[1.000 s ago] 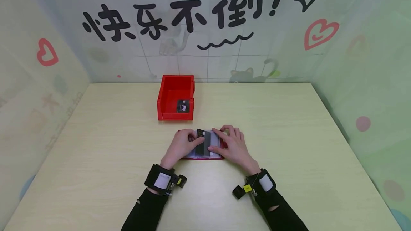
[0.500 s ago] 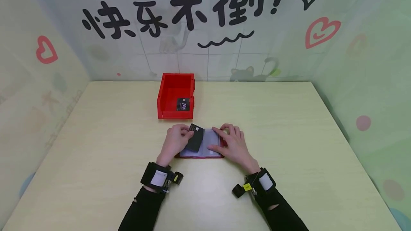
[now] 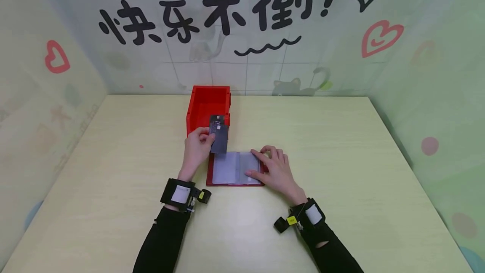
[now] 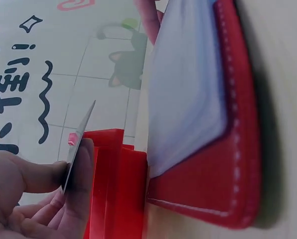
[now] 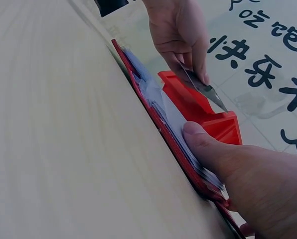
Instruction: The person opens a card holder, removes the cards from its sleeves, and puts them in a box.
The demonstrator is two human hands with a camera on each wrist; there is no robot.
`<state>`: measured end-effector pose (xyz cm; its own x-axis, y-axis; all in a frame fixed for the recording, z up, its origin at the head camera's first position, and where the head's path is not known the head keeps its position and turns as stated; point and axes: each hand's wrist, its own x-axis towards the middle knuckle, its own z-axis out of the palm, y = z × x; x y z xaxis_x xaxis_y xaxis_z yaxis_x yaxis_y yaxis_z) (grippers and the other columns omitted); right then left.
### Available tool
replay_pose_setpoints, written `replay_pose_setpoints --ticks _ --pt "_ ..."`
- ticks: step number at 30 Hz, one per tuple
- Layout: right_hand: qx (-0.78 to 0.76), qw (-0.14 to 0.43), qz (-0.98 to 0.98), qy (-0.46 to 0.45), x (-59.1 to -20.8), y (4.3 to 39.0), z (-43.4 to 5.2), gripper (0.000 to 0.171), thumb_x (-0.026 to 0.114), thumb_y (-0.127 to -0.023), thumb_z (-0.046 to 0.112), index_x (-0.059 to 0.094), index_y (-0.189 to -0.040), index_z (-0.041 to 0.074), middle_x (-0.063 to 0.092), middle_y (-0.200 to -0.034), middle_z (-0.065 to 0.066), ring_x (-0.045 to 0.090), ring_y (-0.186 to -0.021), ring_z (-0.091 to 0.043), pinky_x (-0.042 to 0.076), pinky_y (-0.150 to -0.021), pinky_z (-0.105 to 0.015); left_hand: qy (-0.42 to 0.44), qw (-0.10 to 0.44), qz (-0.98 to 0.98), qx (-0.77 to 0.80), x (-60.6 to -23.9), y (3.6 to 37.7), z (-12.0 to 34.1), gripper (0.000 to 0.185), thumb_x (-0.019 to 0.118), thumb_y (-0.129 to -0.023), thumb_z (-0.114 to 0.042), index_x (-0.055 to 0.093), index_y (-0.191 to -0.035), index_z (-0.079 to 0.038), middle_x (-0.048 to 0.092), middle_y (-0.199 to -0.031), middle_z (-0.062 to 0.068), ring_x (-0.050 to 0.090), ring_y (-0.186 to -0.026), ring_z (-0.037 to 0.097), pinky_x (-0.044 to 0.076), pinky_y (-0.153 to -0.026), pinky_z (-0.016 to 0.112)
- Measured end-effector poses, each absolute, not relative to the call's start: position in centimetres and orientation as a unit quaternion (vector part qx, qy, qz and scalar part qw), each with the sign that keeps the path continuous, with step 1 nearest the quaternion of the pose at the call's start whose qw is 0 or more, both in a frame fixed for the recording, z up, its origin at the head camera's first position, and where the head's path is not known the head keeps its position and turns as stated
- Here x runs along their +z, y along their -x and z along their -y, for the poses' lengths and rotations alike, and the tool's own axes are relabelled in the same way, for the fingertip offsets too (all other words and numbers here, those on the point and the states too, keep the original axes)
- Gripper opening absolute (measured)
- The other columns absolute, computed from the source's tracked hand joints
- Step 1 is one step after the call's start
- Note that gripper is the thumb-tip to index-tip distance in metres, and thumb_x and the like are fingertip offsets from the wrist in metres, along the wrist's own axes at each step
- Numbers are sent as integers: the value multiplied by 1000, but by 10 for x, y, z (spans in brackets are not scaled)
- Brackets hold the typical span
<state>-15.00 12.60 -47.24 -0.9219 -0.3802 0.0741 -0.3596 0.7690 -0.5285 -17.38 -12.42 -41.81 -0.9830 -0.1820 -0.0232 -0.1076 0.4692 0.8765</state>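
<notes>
My left hand pinches a dark card between thumb and fingers, over the near edge of the red bin. In the left wrist view the card shows edge-on, tilted. A second dark card lies in the bin, partly covered by the held one. Below, a red card holder lies spread on the table with its clear sleeves facing up. On its right side rests my right hand, thumb and index finger extended onto the sleeve; in the right wrist view the thumb presses the sleeves.
The pale wooden table stretches around both arms. A printed backdrop rises behind its far edge, with side panels to the left and right. Each wrist wears a black strap with a small camera.
My left hand has drawn the dark card off the card holder's sleeves and carried it up and left to the bin. The right hand has stayed in place.
</notes>
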Motion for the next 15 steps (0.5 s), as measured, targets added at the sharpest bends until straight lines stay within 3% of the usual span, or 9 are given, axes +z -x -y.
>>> replay_pose_setpoints --ticks 10,15 --pt "-280 16 -939 198 -474 149 -127 70 75 -84 52 56 -144 21 46 -132 -11 36 -122 -33 31 -101 -48 -94 89 842 -524 -414 197 127 41 61 -100 -15 54 -138 0 70 -116 25 68 -93 37 59 -83 40" --pt "-282 18 -939 198 -472 149 -127 70 75 -84 51 56 -144 21 46 -132 -11 37 -122 -33 31 -101 -49 -106 96 838 -528 -413 208 128 43 59 -100 -13 51 -140 0 68 -119 25 65 -97 35 58 -89 44"
